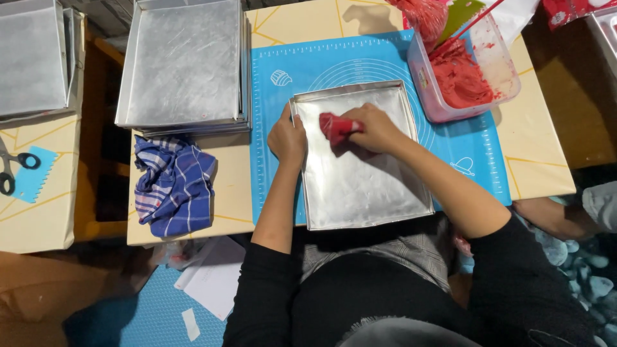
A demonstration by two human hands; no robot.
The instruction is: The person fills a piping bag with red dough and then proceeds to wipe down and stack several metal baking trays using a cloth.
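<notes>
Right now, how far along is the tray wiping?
Done: hard to tell; the square metal tray looks bare and shiny throughout. In hand: the right hand presses a red wad onto its upper left, while the left hand steadies its left rim. Left: a stack of trays beside it.

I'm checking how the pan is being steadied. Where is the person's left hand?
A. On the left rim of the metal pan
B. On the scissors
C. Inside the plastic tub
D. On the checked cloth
A: the left hand rests on the left rim of the metal pan, while the right hand presses a red wad into it.
</notes>
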